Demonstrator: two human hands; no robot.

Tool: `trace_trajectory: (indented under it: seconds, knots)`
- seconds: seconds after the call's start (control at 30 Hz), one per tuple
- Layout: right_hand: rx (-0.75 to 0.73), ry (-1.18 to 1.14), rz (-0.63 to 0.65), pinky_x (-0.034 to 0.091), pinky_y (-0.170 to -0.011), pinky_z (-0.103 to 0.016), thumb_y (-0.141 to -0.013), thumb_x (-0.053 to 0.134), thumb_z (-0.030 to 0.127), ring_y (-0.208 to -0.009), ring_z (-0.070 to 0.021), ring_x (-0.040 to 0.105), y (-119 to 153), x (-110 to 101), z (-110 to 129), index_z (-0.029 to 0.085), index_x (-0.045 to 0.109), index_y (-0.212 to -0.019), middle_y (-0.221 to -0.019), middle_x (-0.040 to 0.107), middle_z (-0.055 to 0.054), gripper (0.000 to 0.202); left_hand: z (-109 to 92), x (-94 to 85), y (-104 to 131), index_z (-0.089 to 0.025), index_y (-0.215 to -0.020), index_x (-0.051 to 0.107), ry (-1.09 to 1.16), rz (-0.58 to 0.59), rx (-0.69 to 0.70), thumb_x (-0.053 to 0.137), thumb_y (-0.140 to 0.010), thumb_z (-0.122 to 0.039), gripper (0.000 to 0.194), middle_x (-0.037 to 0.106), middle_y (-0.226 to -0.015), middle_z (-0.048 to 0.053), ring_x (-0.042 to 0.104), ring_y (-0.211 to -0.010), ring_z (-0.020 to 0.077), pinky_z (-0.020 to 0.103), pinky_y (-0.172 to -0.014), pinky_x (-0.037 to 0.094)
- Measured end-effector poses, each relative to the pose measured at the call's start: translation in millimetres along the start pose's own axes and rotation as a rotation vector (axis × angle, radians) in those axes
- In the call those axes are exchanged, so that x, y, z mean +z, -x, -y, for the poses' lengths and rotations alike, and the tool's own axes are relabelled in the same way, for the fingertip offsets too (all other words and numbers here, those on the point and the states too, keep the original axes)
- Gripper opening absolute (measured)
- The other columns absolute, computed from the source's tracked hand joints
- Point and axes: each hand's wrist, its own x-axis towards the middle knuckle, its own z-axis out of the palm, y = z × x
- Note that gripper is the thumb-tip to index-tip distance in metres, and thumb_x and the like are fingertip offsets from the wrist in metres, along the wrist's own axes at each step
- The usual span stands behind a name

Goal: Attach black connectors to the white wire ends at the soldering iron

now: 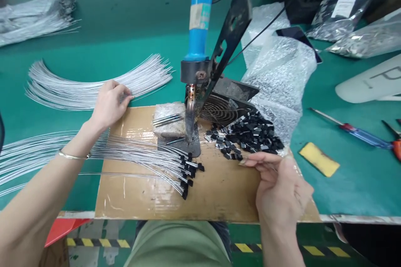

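Observation:
My left hand [110,103] is closed in a pinch at the near edge of a bundle of loose white wires [78,87]; it seems to grip a wire there, though the fingertips partly hide it. My right hand [282,187] has its fingers stretched toward the pile of small black connectors [257,131], fingertips at the pile's near edge, with nothing visible held. Between the hands, wires with black connectors on their ends [188,171] lie fanned over the cardboard [219,196]. A blue soldering iron [200,12] hangs tip down in a black stand [232,29].
Beside the iron's tip sits a wrapped block [169,121] with thin metal rods on it. Bubble wrap [278,75] lies behind the connectors. Farther right are a yellow sponge [319,159], a screwdriver [360,131] and a white cup [369,79]. Another wire bundle [34,14] lies back left.

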Motion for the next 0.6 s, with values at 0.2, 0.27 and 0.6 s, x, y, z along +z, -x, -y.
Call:
trace_trajectory:
  seconds: [0.2,0.27,0.6]
  knots:
    - [0.025,0.023,0.028,0.054,-0.067,-0.035,-0.102,0.063,0.055,-0.065,-0.0195,0.071,0.8,-1.5,-0.6,0.015,0.078,-0.078,-0.076,0.078,-0.007,0.049,23.6,-1.1,-1.6,-0.021,-0.081,0.075,0.067,-0.093,0.042,0.080,-0.087,-0.027,0.010,0.073,-0.095,0.004,0.064,-0.107,0.0265,0.040,-0.108,0.044]
    - [0.038,0.024,0.030,0.054,-0.069,-0.035,-0.101,0.064,0.056,-0.066,-0.0193,0.071,1.5,-2.1,-0.8,0.015,0.077,-0.079,-0.077,0.078,-0.007,0.048,23.8,-6.1,3.2,-0.023,-0.080,0.075,0.117,-0.132,0.051,0.079,-0.088,-0.032,0.013,0.078,-0.095,0.004,0.068,-0.102,0.0265,0.041,-0.104,0.048]
    - [0.038,0.029,0.032,0.053,-0.067,-0.036,-0.100,0.065,0.056,-0.065,-0.0204,0.069,1.1,-2.7,-2.2,0.016,0.077,-0.078,-0.074,0.077,-0.006,0.047,11.8,-16.8,12.5,-0.020,-0.083,0.074,0.408,-0.185,-0.058,0.080,-0.086,-0.039,0.020,0.076,-0.075,0.000,0.072,-0.068,0.0162,0.031,-0.070,0.058]
